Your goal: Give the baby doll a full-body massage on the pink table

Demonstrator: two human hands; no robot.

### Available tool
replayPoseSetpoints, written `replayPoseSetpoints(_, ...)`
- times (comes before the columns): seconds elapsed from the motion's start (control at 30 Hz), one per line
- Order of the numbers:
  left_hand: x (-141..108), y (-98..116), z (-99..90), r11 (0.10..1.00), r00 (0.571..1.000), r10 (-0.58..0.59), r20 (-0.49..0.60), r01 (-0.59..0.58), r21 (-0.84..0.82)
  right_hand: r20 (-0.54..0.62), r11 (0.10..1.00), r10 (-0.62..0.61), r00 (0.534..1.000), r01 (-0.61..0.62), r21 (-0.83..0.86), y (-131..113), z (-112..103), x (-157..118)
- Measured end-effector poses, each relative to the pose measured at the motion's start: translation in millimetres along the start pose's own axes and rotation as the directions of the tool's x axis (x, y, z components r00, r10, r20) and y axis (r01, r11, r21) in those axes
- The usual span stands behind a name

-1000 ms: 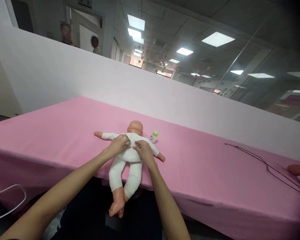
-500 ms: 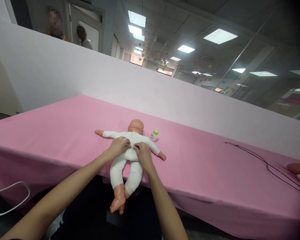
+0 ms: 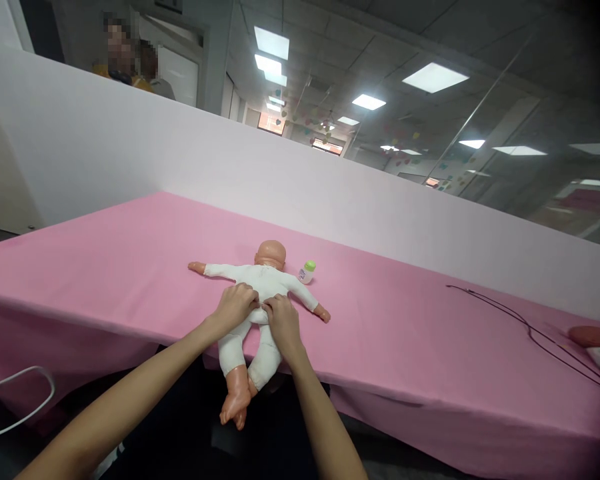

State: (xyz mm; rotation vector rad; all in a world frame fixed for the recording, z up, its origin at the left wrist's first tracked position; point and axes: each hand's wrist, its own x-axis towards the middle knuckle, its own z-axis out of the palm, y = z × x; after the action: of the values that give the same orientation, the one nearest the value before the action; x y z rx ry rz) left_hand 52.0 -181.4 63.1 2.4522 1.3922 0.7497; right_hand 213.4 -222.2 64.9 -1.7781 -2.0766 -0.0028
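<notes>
A baby doll (image 3: 265, 280) with a white cloth body lies face down, its arms spread and its feet hanging past the table's front edge. Both my hands are on its lower back, close together. My left hand (image 3: 237, 307) is closed, its curled fingers pinching the white cloth left of the middle. Just across from it, my right hand (image 3: 283, 321) is closed in the same way, thumb and fingertips gathered on the cloth. Between the fingertips a small fold seems raised, though the fingers partly hide it. Beside the doll's right-hand shoulder stands a small clear bottle with a green cap (image 3: 307, 272).
A pink cloth (image 3: 390, 320) covers the table, backed by a white partition (image 3: 330, 193). At the right lie a black cable (image 3: 520, 317) and a brownish rounded object (image 3: 587, 336). A white loop-shaped frame (image 3: 50, 387) is at lower left. Two people (image 3: 123, 57) are beyond the partition.
Both hands have slid a little down the doll's back toward its hips, still pinching. Behind the partition, the two people now appear closer together. The view has shifted slightly.
</notes>
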Motion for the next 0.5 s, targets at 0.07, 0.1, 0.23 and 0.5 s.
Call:
replayPoseSetpoints(0.07, -11, 1, -8.5, 0.999, 0.999, 0.038, -0.039, -0.039, -0.020, -0.045, 0.997, -0.025, 0.999, 0.029, 0.076, 1, -7, -9)
replayPoseSetpoints(0.1, -18, 1, -11.7, 0.998, 0.997, 0.059, -0.057, -0.060, -0.028, -0.064, 0.994, -0.038, 0.997, 0.044, 0.105, 2, -10, -15)
replayPoseSetpoints(0.23, -36, 0, -10.8, 0.996, 0.994, 0.088, -0.058, -0.086, 0.035, -0.062, 0.992, -0.062, 0.996, 0.068, 0.102, 2, -11, -32)
replayPoseSetpoints(0.5, -32, -3, 9.8, 0.996, 0.997, 0.072, -0.028, -0.070, 0.047, -0.038, 0.995, -0.021, 0.999, 0.025, 0.092, 3, 6, -27)
